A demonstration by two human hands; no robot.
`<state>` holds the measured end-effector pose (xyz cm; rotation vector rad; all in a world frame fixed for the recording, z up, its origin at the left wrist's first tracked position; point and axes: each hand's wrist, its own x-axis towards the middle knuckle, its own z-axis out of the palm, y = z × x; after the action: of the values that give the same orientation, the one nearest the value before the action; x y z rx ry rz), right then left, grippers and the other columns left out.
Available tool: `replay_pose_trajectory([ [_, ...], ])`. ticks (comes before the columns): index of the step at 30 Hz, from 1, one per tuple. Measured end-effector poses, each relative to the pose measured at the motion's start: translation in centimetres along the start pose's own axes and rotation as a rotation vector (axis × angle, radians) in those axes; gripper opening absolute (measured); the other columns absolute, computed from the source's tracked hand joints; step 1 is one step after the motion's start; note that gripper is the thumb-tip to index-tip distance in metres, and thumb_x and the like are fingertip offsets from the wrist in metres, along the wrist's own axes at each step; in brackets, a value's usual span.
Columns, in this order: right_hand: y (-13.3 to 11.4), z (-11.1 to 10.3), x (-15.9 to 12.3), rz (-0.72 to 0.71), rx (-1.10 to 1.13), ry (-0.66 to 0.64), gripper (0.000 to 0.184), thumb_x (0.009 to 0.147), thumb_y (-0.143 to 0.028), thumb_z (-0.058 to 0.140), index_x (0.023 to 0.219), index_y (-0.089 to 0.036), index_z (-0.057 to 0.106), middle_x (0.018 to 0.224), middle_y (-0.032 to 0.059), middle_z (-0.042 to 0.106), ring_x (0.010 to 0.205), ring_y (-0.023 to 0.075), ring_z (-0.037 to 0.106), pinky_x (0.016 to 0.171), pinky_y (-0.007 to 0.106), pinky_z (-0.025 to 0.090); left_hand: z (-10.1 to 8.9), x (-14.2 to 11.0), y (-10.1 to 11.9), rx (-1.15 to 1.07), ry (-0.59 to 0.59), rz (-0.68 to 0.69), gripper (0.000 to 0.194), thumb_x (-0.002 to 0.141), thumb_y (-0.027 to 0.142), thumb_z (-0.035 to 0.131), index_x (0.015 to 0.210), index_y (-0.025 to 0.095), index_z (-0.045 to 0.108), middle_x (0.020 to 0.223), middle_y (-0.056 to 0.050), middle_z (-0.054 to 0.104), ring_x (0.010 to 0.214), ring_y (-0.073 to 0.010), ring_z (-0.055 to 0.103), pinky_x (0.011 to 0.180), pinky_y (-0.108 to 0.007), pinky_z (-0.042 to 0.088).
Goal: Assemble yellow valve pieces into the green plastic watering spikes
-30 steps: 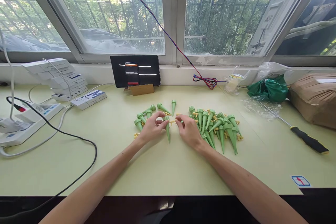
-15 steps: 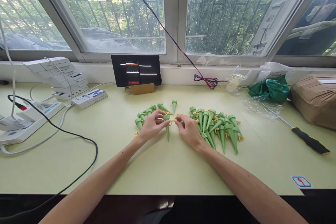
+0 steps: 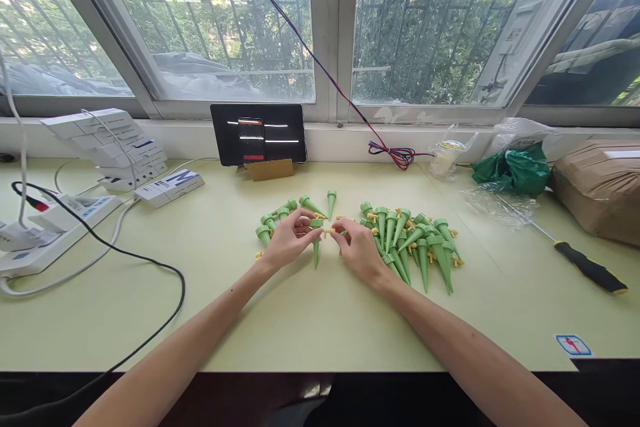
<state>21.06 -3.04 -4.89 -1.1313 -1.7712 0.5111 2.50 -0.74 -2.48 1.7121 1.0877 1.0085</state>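
We seem to be fitting or turning a small yellow tap [image 3: 328, 232] at the side of a green spike [image 3: 316, 255], though we cannot tell whether the two are fully joined. Our left hand [image 3: 290, 239] has its grip closed on the spike just below the cap, holding it point-down over the middle of the table [image 3: 320, 333]; our right hand [image 3: 361, 250] has thumb and finger pinched together on the tap's outer end. The next move, we judge, calls for a steady left hold and a straight, gentle push or twist from the right. More spikes lie in a loose pile [image 3: 425, 240] beside our right hand, and a smaller group [image 3: 267, 221] lies beyond our left. As for containers, the stacked white boxes [image 3: 113, 147] and the single white box [image 3: 170, 188] near them hide whatever they hold; the brown parcel [image 3: 597, 190] at the far right is wrapped up, and we cannot see into the crumpled green bag [image 3: 517, 170] next to it
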Motion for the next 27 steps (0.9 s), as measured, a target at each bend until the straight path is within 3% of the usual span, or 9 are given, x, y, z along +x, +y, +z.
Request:
replay_pose_trajectory([
  [12,-0.04,0.17,-0.12,0.01,0.02,-0.026,0.009,0.093,-0.021,0.054,0.092,-0.019,0.063,0.089,0.0043,0.069,0.068,0.0157,0.06,0.066,0.026,0.045,-0.09,0.02,-0.27,-0.031,-0.028,0.006,0.036,0.081,0.043,0.07,0.104,0.02,0.055,0.083,-0.004,0.071,0.077,-0.0223,0.072,0.077,-0.039,0.058],
  [22,-0.05,0.64,0.07,-0.018,0.008,-0.007,0.006,0.091,-0.019,0.058,0.091,-0.019,0.064,0.088,0.0044,0.068,0.075,0.0168,0.061,0.07,0.026,0.045,-0.12,-0.23,-0.06,-0.001,-0.031,-0.004,0.035,0.083,0.045,0.066,0.107,0.022,0.053,0.063,0.004,0.059,0.06,-0.0172,0.064,0.059,-0.03,0.052],
  [27,-0.29,0.58,0.04,-0.025,-0.003,-0.007,0.007,0.092,-0.018,0.057,0.09,-0.019,0.063,0.087,0.0042,0.068,0.073,0.0163,0.06,0.068,0.026,0.044,-0.18,-0.2,-0.2,0.012,-0.037,-0.022,0.036,0.083,0.046,0.066,0.106,0.023,0.052,0.06,0.006,0.051,0.051,-0.013,0.054,0.047,-0.024,0.043],
])
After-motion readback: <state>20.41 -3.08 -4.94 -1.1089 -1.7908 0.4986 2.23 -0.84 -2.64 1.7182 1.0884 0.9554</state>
